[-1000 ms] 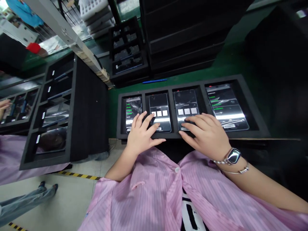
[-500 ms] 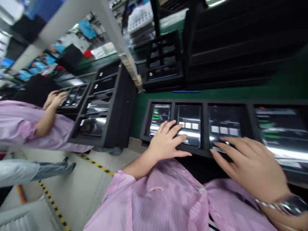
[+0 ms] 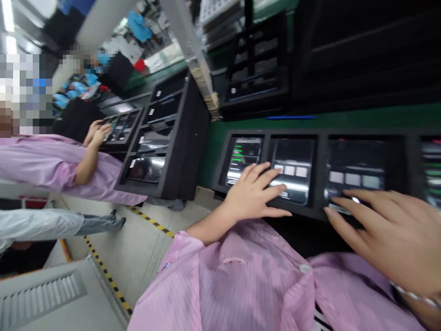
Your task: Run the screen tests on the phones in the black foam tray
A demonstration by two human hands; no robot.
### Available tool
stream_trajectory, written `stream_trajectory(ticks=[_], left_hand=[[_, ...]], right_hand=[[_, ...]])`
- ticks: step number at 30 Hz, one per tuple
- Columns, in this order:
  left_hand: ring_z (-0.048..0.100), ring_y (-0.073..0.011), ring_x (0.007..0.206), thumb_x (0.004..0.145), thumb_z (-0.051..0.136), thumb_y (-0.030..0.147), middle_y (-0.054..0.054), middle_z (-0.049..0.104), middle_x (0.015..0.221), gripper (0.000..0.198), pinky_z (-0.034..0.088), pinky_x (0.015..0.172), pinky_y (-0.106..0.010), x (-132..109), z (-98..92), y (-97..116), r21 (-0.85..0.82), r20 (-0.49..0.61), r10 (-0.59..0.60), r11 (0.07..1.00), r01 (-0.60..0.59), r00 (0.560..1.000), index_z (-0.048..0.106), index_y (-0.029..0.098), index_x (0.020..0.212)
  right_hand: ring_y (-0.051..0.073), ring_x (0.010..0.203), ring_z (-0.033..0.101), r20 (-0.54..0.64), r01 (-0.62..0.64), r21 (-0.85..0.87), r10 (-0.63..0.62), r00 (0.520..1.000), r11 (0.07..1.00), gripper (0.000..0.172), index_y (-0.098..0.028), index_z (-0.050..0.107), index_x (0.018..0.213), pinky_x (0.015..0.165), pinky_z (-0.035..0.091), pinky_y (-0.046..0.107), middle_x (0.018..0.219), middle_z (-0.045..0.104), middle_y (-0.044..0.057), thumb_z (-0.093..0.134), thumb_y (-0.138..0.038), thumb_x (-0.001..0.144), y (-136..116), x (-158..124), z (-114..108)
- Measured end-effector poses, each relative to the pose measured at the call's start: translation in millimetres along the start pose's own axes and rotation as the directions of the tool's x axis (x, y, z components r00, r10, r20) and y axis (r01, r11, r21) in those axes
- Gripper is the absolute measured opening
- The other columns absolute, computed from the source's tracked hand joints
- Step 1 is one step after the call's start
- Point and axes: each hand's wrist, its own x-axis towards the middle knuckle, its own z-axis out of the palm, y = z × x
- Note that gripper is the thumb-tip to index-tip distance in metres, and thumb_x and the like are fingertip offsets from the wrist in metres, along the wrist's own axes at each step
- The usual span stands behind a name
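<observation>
Beneath the open left hand (image 3: 253,193), whose fingers are spread flat and closed on nothing, a phone (image 3: 292,156) lies screen up in the second compartment of a black foam tray (image 3: 319,177). The fingertips rest on or just over its lower glass, close to three pale squares on the display. To the right of that hand, the right hand (image 3: 389,230) is just as open, its long fingers (image 3: 365,202) stretched toward the lower edge of a second phone (image 3: 354,161) in the third compartment. Left of the left hand's fingers, a third phone (image 3: 243,158) shows green lines, while past the right hand a fourth phone (image 3: 430,170) is cut off by the frame. The compartments seem cut to hold each phone flat and apart, screens up, so that fingertips can reach the displays without lifting anything. Beyond the fingertips, a blue strip (image 3: 291,117) lies on the green bench. Well left of the left hand stands a second foam tray (image 3: 179,179) of phones, and a co-worker's hands (image 3: 98,133) reach over a further tray (image 3: 120,126).
</observation>
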Motion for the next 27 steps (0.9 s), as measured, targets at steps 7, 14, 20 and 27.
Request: stream_trajectory(ticks=[7,14,20,27], left_hand=[[0.033,-0.0439,0.156,0.082,0.064,0.085,-0.016,0.049,0.162,0.089,0.022,0.129,-0.066,16.8,3.8,-9.3,-0.099,-0.030,-0.274,0.958,0.270,0.961,0.060,0.024,0.147],[0.015,-0.0474,0.163,0.088,0.068,0.073,-0.013,0.031,0.173,0.077,0.009,0.129,-0.074,34.4,1.4,-4.6,-0.065,0.157,-0.372,0.921,0.385,0.915,0.056,0.030,0.151],[0.020,-0.0446,0.162,0.090,0.067,0.070,-0.018,0.035,0.170,0.082,0.015,0.129,-0.070,8.0,-14.9,-31.2,-0.182,-0.105,-0.367,0.921,0.345,0.924,0.046,0.027,0.156],[0.041,-0.0378,0.153,0.094,0.060,0.071,-0.020,0.047,0.161,0.074,0.030,0.127,-0.058,-34.2,-25.5,-60.9,-0.158,-0.054,-0.529,0.842,0.516,0.847,0.052,0.022,0.149]], right_hand=[[0.032,0.110,0.065,0.109,0.061,-0.233,-0.036,0.993,0.970,0.025,-0.015,0.073,0.111,0.098,0.053,0.047,0.118,0.072,0.013,0.068,-0.036,0.099,-1.3,10.0,-5.4],[0.039,0.148,0.042,0.254,0.001,-0.259,0.067,0.965,0.966,0.047,-0.012,0.055,0.145,0.124,0.030,0.066,0.154,0.054,0.014,0.042,-0.041,0.111,-4.8,15.3,-0.3],[0.036,0.146,0.047,0.132,-0.122,-0.228,0.154,0.979,0.966,0.049,-0.016,0.059,0.135,0.127,0.025,0.063,0.144,0.062,0.017,0.049,-0.054,0.107,17.0,1.3,-34.7],[0.043,0.127,0.062,0.034,-0.241,-0.447,0.285,0.958,0.862,0.068,-0.011,0.066,0.123,0.115,0.038,0.066,0.118,0.071,0.023,0.031,-0.065,0.102,61.7,-42.6,-64.8]])
